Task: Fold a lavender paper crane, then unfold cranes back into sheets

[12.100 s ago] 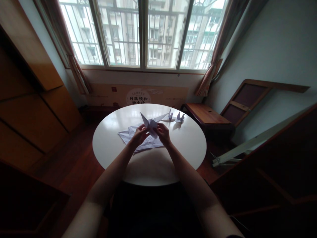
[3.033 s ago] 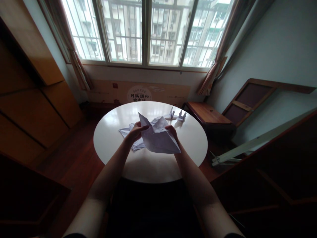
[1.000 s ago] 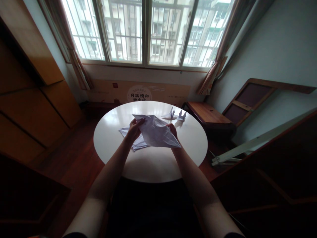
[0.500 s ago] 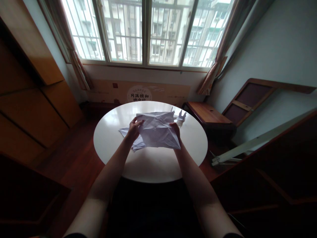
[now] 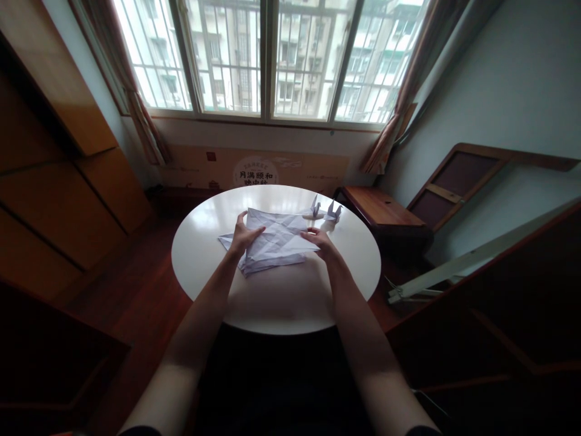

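A creased sheet of white paper is spread between my hands above the table. My left hand grips its left edge, thumb on top. At the right edge my right hand pinches it between thumb and fingers. Beneath and to the left lie more folded paper sheets, partly covered by the held sheet. Beyond my right hand stand two folded paper cranes, one to the left and the other to the right.
The round white table carries all the paper. Behind its right side is a low wooden table. A printed cardboard panel leans under the window, and wooden cabinets stand at the left.
The sheet has come down and left, lying flatter over the other papers. My right hand has moved slightly left with its edge, and both paper cranes now show fully.
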{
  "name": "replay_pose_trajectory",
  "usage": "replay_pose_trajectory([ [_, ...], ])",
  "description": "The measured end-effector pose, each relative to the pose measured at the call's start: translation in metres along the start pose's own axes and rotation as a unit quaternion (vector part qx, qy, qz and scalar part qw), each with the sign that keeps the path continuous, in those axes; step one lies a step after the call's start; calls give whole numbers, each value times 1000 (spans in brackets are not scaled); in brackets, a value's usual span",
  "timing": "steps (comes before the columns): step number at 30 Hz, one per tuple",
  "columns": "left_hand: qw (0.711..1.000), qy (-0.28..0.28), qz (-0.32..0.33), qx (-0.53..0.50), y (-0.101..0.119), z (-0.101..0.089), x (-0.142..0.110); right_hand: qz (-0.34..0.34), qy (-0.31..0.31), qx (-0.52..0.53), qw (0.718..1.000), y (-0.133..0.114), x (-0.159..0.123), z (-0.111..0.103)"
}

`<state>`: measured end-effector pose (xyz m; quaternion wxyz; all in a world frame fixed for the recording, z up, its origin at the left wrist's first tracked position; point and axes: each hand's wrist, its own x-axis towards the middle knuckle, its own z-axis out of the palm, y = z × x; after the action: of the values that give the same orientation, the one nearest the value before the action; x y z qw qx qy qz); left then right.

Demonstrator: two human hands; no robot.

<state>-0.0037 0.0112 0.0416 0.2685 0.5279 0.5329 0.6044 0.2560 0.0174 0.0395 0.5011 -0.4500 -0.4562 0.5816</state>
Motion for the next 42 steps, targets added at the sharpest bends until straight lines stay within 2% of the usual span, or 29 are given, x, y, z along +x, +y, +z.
replay_pose_trajectory([
  [3,996,8,31,87,-1,-6,1,4,5,-67,998,6,4,-2],
  [6,978,-2,0,206,4,-12,-2,-38,28,-198,979,11,5,3],
  [8,956,3,-7,294,8,-13,-6,-108,75,-324,937,15,4,9],
  [10,932,39,62,354,9,-9,-11,-196,131,-424,874,19,1,18],
  [11,923,35,104,369,8,-6,-12,-230,128,-462,847,20,-1,23],
  [13,909,-34,172,377,4,4,-16,-267,82,-527,803,24,-5,36],
  [15,890,-136,210,382,-4,15,-19,-258,17,-587,767,27,-9,48],
  [17,867,-215,204,402,-12,22,-22,-220,-37,-638,737,31,-12,59],
  [19,844,-268,160,437,-20,26,-24,-163,-74,-671,720,33,-13,65],
  [20,834,-282,137,453,-23,26,-24,-134,-86,-681,715,33,-13,66],
  [22,833,-258,83,482,-27,24,-22,-85,-94,-688,715,33,-13,64],
  [26,859,-186,3,478,-30,17,-16,-35,-66,-661,747,29,-10,50],
  [31,889,-129,9,438,-24,14,-18,-43,-38,-592,804,18,9,31],
  [33,897,-84,40,433,-18,14,-20,-90,19,-552,829,8,20,24],
  [34,899,-62,58,430,-15,13,-21,-103,62,-542,831,2,25,19],
  [36,901,-40,86,424,-9,14,-23,-104,141,-549,817,-9,33,9],
  [38,901,-37,107,419,-5,15,-25,-89,175,-587,785,-17,40,-3],
  [42,903,-53,127,408,-3,18,-28,-37,152,-684,713,-21,50,-30],
])
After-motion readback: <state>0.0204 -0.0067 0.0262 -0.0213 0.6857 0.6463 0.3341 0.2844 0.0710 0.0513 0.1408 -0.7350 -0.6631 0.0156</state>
